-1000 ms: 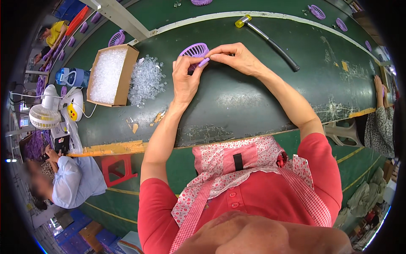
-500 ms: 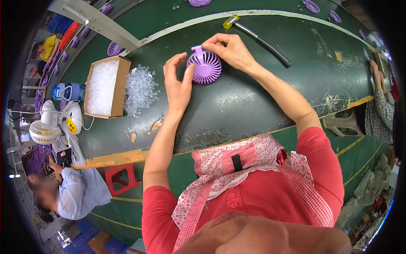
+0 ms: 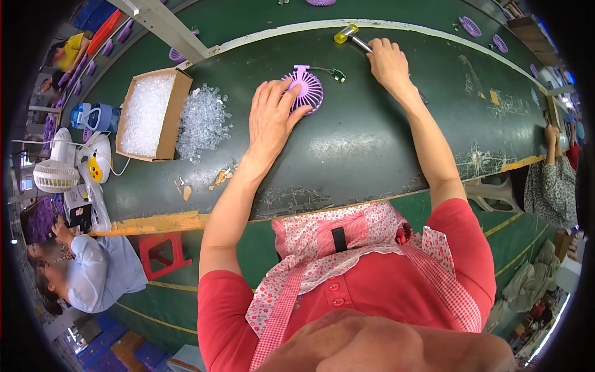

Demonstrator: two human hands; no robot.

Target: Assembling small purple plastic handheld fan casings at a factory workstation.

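A round purple fan cage (image 3: 308, 93) with radial ribs and a small tab lies on the dark green table. My left hand (image 3: 271, 110) holds its left side, thumb at the lower edge and fingers over the top. From the tab, a thin wire runs right to a small green circuit board (image 3: 338, 75) on the table. Further right, my right hand (image 3: 389, 64) has its fingers around the handle of a hammer (image 3: 360, 43) with a yellow-tipped head. Most of that handle is hidden beneath the hand and forearm.
Left of my hands is a cardboard box (image 3: 162, 124) of clear plastic bits, beside a loose pile (image 3: 204, 121) of them. A metal post (image 3: 176, 37) rises behind the box. A white fan (image 3: 57, 170) stands far left. Other people sit at both sides.
My right hand has left the fan cage and moved right onto the hammer. The left hand has come down onto the cage, and the wired circuit board now shows beside it.
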